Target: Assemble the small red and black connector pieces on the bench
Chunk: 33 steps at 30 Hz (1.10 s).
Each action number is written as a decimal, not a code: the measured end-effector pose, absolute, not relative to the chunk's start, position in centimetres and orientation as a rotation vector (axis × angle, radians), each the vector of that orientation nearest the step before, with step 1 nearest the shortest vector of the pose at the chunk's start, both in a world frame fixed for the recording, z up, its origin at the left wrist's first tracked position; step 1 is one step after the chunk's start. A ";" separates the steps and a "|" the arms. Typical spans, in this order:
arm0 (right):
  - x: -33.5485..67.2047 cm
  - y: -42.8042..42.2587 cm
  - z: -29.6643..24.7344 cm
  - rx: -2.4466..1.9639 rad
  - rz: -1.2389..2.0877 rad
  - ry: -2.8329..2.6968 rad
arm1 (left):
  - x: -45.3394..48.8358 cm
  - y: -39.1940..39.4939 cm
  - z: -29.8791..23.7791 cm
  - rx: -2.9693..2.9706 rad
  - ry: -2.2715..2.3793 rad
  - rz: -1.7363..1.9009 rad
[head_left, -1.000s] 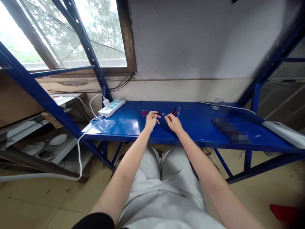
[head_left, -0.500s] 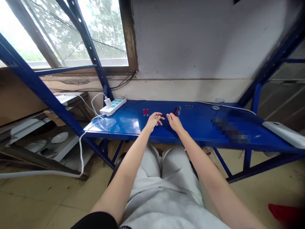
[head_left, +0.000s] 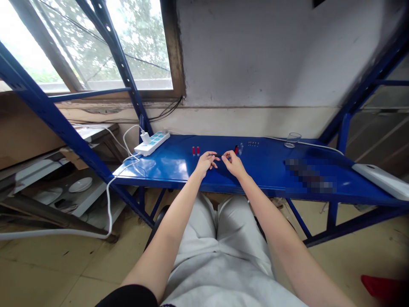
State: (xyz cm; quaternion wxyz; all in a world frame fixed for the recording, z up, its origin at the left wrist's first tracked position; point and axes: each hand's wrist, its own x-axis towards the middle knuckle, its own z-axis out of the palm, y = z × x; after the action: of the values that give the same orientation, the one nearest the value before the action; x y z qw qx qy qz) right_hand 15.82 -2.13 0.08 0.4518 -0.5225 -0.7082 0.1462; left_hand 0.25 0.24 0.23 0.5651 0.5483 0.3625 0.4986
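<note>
Nearer together now, left hand [head_left: 205, 161] and right hand [head_left: 235, 164] pinch opposite ends of the black rod [head_left: 220, 156], lying left-right.

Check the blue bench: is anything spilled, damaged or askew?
Nothing looks spilled or broken; the glass stands upright. Only the power strip lies at an angle on the bench, its white cable trailing over the left edge.

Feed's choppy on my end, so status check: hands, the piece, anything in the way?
Left hand pinching small dark piece. Right hand at its other end, grip unclear. Red pieces and glass apart, nothing blocking.
</note>
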 end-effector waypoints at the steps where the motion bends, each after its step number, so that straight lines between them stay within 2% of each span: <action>1: 15.8 -2.1 0.1 -1.303 0.354 -1.760 | 0.2 0.3 0.2 1.295 0.848 1.170; 10: 16.0 -1.8 -0.1 -1.258 0.293 -1.824 | 0.2 0.2 0.3 1.243 0.854 1.219; 19: 16.0 -2.6 0.3 -1.153 0.293 -1.665 | -0.2 0.5 0.1 1.160 0.922 1.396; 26: 15.8 -2.2 0.2 -1.011 0.214 -1.787 | 0.4 -0.2 0.3 1.413 0.824 1.188; 33: 15.7 -1.8 -0.3 -1.091 0.249 -1.887 | 0.2 -0.7 0.8 1.329 0.798 1.209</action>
State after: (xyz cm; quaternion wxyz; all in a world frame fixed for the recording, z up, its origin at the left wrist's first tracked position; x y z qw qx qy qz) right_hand 15.71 -1.83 -0.32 0.4561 -0.4426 -0.7654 0.1009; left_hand 0.19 -0.70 0.80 0.5546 0.5624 0.3377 0.5119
